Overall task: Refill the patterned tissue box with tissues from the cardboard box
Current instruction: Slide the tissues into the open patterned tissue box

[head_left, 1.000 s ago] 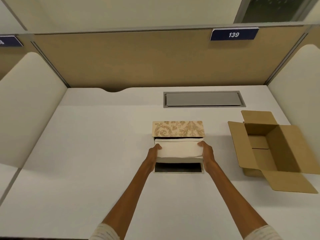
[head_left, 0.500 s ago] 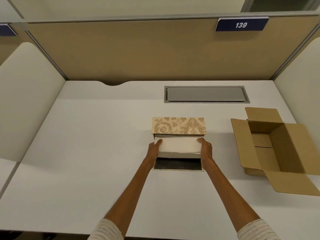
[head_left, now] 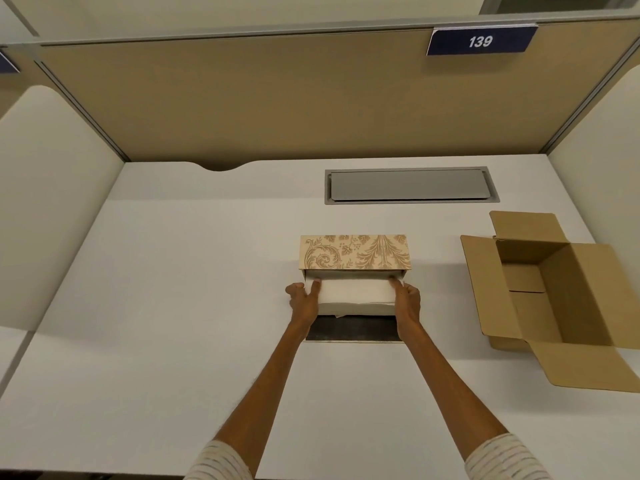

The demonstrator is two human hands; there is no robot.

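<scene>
The patterned tissue box (head_left: 355, 251), beige with a brown leaf print, lies on the white desk with its open side facing me. A white stack of tissues (head_left: 356, 294) sits partly inside that opening. My left hand (head_left: 304, 299) grips the stack's left end and my right hand (head_left: 408, 301) grips its right end. A dark flat panel (head_left: 353, 329) lies on the desk just under the stack, near my wrists. The cardboard box (head_left: 557, 299) stands open to the right, and its inside looks empty.
A grey recessed cable hatch (head_left: 411, 185) lies in the desk behind the tissue box. Beige partition walls close the desk at the back and both sides. A blue sign reading 139 (head_left: 480, 40) hangs on the back partition.
Both hands have pushed the tissue stack away from me, deeper into the patterned box. More of the dark panel shows below the stack.
</scene>
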